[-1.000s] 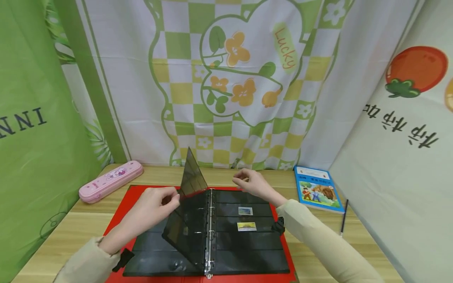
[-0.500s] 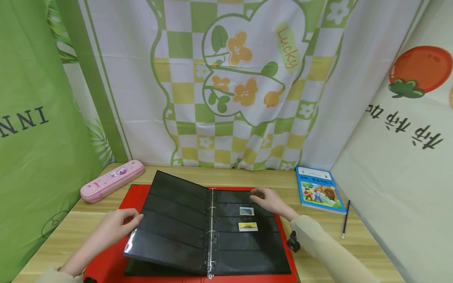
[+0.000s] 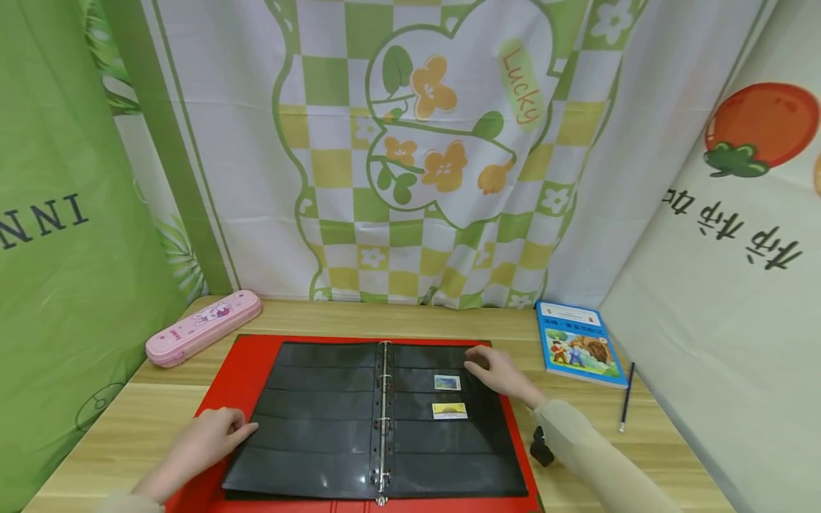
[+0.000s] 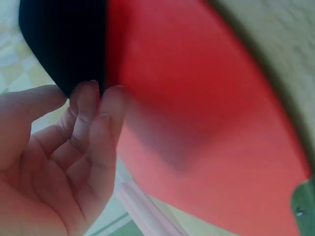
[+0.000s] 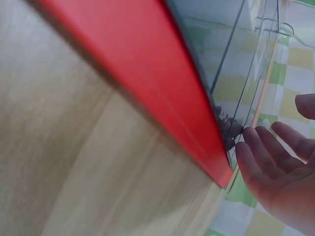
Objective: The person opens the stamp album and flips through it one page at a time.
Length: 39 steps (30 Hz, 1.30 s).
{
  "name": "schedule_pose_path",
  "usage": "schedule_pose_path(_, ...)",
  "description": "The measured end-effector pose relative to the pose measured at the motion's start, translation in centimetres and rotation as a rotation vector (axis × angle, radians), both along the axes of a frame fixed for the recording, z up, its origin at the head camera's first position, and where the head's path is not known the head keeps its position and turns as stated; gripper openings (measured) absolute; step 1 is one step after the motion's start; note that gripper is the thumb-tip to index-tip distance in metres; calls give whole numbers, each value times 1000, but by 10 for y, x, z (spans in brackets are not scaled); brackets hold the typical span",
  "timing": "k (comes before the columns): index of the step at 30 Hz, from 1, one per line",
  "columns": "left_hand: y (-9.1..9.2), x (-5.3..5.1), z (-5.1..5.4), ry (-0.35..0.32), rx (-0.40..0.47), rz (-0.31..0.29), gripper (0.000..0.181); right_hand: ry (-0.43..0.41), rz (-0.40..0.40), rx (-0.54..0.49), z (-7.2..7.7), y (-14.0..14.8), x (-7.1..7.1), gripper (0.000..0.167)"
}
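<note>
A red ring-bound stamp album lies spread on the wooden table, its metal rings down the middle. The left black page has several pocket strips. My left hand pinches that page's outer edge between thumb and fingers, as the left wrist view shows with the black page. Two stamps sit in the right black page: a bluish stamp above a yellow stamp. My right hand rests near this page's upper right corner, fingers loosely bent, gripping nothing.
Behind the album on the left lies a pink pencil case. A blue picture book and a dark pencil lie to the right. Printed curtains close off the back and both sides.
The raised black page has swung over to the left and come down nearly flat, carried by my left hand. My right hand has moved right and lower, to the right page's corner.
</note>
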<state>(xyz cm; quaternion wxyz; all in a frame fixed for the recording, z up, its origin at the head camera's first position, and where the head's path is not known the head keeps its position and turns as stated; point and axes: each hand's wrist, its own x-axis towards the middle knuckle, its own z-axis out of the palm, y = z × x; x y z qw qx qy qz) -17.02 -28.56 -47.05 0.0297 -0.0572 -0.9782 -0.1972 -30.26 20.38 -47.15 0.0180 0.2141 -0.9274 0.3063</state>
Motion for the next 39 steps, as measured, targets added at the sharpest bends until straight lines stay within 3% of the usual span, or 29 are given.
schedule_pose_path(5,1,-2,-11,21,-71,-7,42,39,7,33,-7,2,-3,33)
schedule_pose_path(9,2,-3,-13,41,-124,-16,47,54,20,86,-10,4,-4,36)
schedule_pose_path(12,2,-5,-14,109,-176,-53,45,31,33,137,-11,5,-4,44)
schedule_pose_path(16,2,-9,-18,252,-266,-155,38,-16,60,216,-12,10,-5,66)
schedule_pose_path(18,2,-11,-21,282,-295,-201,45,-29,83,257,-13,12,-6,78)
schedule_pose_path(22,2,-13,-29,201,-294,-252,70,-29,125,333,-17,17,-8,94)
schedule_pose_path(25,2,-13,-33,128,-257,-247,80,-35,128,359,-21,19,-9,97)
schedule_pose_path(31,1,-11,-35,52,-219,-245,91,-78,109,382,-28,22,-13,102)
schedule_pose_path(34,0,-11,-35,29,-223,-257,94,-93,117,385,-27,21,-12,102)
schedule_pose_path(39,-2,-11,-35,49,-237,-267,94,-107,130,377,-21,18,-10,98)
